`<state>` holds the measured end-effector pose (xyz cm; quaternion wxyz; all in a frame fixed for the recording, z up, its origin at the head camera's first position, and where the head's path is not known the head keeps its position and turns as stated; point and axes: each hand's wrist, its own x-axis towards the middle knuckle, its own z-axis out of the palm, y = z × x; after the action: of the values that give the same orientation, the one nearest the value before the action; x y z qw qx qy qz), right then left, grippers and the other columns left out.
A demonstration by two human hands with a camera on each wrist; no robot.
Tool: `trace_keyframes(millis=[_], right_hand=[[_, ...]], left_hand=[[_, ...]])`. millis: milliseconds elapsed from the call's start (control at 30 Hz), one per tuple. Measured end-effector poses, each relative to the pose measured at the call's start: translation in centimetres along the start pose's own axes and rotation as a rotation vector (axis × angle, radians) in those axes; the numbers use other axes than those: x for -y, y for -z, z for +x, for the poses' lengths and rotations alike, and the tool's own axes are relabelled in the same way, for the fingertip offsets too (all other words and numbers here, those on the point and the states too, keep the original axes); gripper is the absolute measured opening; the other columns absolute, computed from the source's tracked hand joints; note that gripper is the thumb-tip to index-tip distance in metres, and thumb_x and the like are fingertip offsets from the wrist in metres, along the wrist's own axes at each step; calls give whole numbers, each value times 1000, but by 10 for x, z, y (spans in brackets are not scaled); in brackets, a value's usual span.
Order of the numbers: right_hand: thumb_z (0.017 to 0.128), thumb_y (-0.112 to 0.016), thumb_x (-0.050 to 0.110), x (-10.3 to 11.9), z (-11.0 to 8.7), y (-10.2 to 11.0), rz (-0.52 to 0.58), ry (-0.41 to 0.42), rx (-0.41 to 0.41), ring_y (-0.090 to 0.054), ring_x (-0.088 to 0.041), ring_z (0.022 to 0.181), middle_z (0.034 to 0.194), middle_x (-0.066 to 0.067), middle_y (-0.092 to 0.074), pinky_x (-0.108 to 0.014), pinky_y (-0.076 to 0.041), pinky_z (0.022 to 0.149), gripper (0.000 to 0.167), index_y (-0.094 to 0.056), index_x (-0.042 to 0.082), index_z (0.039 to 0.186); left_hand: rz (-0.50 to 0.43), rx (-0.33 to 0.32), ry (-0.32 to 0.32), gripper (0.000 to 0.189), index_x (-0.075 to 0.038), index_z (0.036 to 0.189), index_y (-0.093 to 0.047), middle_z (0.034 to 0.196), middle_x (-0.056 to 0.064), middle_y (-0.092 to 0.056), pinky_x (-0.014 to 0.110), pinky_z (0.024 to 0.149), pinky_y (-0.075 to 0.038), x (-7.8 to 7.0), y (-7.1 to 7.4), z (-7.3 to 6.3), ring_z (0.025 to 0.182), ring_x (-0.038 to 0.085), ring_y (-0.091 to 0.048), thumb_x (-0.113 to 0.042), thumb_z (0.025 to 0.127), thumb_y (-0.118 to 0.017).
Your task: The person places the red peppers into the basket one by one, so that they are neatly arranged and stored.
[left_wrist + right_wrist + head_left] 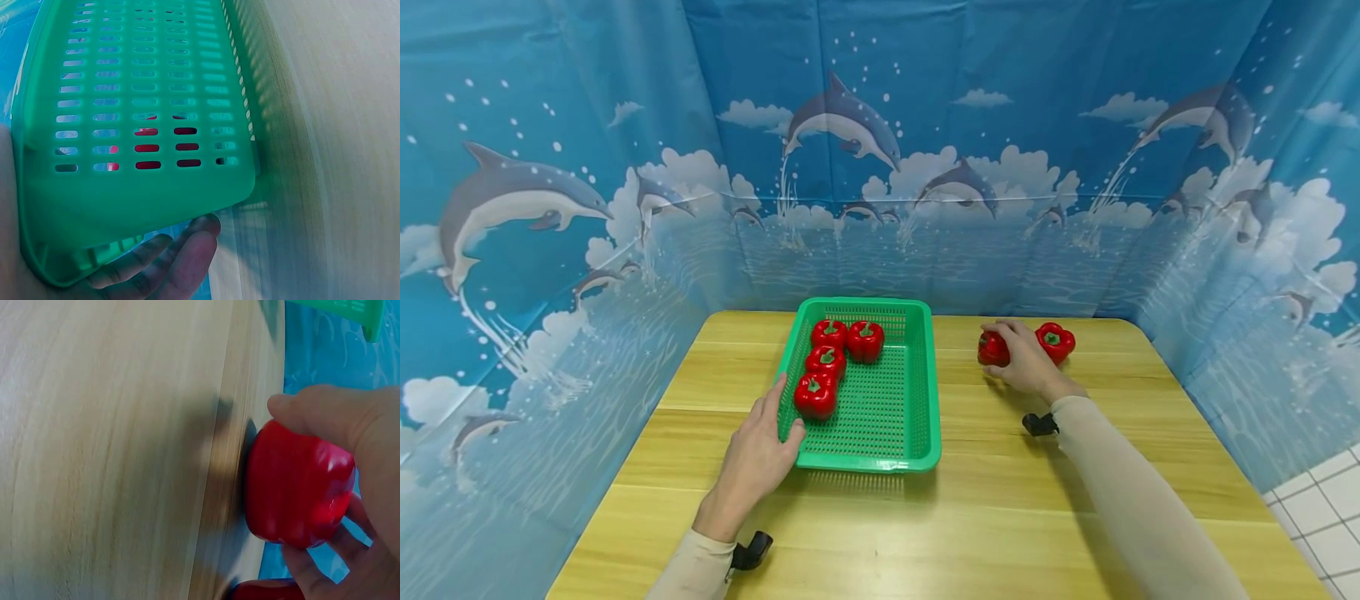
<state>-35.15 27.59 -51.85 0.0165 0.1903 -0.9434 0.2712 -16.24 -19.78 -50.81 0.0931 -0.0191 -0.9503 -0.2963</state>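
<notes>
A green plastic basket [880, 462] with slotted walls stands on the table, left of its middle. Several red bell peppers [816, 396] sit along its left and far side, stems up. At the near left corner my left hand [754, 457] holds the basket's rim; in the left wrist view its fingers [187, 262] lie along the outer wall. Over to the right, my right hand [1028, 360] grips a red bell pepper [297, 487], thumb on one side and fingers on the other. Another red bell pepper [1056, 341] lies just beyond that hand, to its right.
The wooden table [1000, 533] runs back to a blue dolphin-print curtain [865, 250], which also hangs along both sides. White floor tiles [1326, 492] show at the lower right. Each wrist carries a small black camera mount [1039, 425].
</notes>
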Motion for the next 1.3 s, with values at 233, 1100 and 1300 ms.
trace_keyframes(millis=[233,1100,1300], right_hand=[[108,-84,11,3,-2,-3,34,-15,15,-51,-63,152,169,-37,-44,-80,-51,122,72,-50,9,171],[106,-86,8,0,-2,-7,53,-24,-9,-58,-58,146,159,-35,-54,-77,-56,119,69,-51,10,166],[108,-85,13,0,-3,-8,60,-24,-17,-59,-58,145,160,-34,-54,-76,-56,118,68,-51,10,167]], left_hand=[[-3,4,1,86,-15,188,-23,172,30,-56,72,113,-61,0,0,0,136,56,-73,-33,115,-65],[-1,-5,-6,86,-13,187,-26,166,30,-61,71,113,-61,0,0,1,135,54,-74,-33,114,-66],[-6,-4,-5,86,-14,187,-26,168,30,-60,71,114,-60,0,1,1,137,54,-73,-32,114,-66]])
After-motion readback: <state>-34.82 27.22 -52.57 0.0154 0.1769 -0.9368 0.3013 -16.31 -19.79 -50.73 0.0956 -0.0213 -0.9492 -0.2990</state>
